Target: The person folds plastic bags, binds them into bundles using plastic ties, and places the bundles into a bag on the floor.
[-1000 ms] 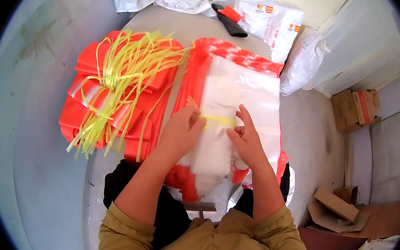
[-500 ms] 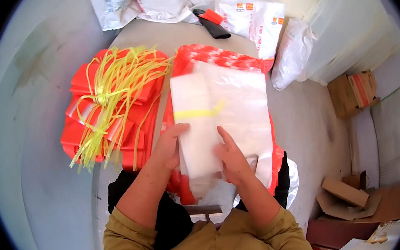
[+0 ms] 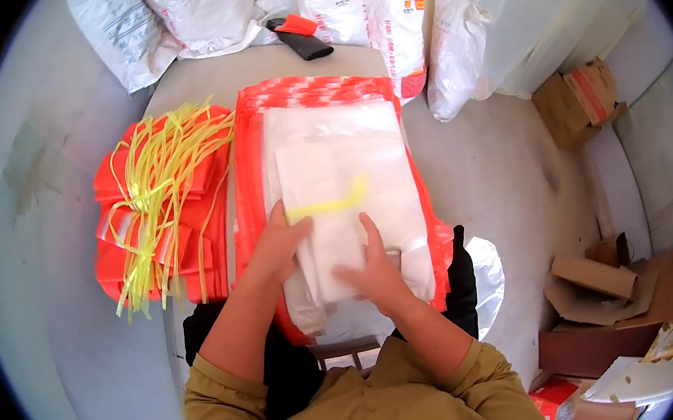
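A folded bundle of white plastic bags [image 3: 328, 251], with a yellow strip [image 3: 324, 209] across it, lies over a broad stack of white and red plastic bags [image 3: 378, 134] in front of me. My left hand [image 3: 273, 247] grips the bundle's left edge, its thumb on top and some fingers hidden. On the right side, my right hand [image 3: 376, 274] has its fingers apart over the bundle's lower right part, thumb and fingertips slightly blurred. Whether its fingertips press on the plastic I cannot tell.
Folded red bags [image 3: 211, 245] lie on the left, a bunch of yellow strips [image 3: 147, 194] on top. White sacks [image 3: 207, 17] and a black-and-red item [image 3: 302, 41] sit at the back. Cardboard boxes [image 3: 575, 105] stand on the right, with opened cartons [image 3: 600, 291] lower right.
The view has shifted, so the stacks appear further left. The bundle now sits lower against the stack, and my right hand's fingers have spread over its lower right part.
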`<state>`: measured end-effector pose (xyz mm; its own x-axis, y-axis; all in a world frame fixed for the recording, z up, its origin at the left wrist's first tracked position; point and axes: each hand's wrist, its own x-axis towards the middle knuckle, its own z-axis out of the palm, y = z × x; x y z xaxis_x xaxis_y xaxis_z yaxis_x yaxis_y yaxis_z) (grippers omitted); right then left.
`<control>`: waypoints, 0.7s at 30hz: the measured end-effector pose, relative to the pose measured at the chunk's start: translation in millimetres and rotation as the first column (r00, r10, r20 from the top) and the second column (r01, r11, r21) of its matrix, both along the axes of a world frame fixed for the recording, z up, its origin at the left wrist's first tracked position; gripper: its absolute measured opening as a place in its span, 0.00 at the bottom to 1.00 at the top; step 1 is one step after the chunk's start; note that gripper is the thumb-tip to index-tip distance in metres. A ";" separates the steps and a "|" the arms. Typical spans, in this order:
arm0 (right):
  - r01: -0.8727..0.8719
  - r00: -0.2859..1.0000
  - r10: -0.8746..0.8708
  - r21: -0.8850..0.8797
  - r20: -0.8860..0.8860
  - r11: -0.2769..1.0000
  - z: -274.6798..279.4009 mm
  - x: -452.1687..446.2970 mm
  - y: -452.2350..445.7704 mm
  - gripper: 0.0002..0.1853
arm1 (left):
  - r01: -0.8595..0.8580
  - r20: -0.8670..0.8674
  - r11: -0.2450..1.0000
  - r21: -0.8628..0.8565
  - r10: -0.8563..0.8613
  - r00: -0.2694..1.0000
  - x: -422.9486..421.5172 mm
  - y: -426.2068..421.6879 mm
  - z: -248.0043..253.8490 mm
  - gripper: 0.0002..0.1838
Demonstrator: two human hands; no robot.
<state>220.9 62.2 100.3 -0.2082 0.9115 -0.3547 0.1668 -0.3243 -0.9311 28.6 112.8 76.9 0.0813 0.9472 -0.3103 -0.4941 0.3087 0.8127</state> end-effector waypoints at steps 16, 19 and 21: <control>-0.220 0.971 0.180 0.299 0.154 0.929 -12.9 196.4 -53.2 0.33 | 0.165 0.213 0.984 0.068 -0.176 0.961 -24.3 1.1 -29.3 0.34; -0.030 0.992 -0.015 0.350 0.125 0.936 -24.4 266.0 -80.7 0.33 | 0.150 0.090 0.987 0.061 -0.155 0.984 -21.7 2.2 -29.6 0.30; 0.187 0.978 -0.206 0.338 0.022 0.922 -44.6 308.7 -100.3 0.33 | 0.135 0.070 0.991 0.025 -0.136 0.988 -20.9 3.2 -26.9 0.29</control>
<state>529.6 -38.1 55.7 -0.0014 0.9995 -0.0301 0.1867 -0.0293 -0.9820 7.7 116.0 50.0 0.2303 0.9319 -0.2802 -0.5055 0.3606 0.7839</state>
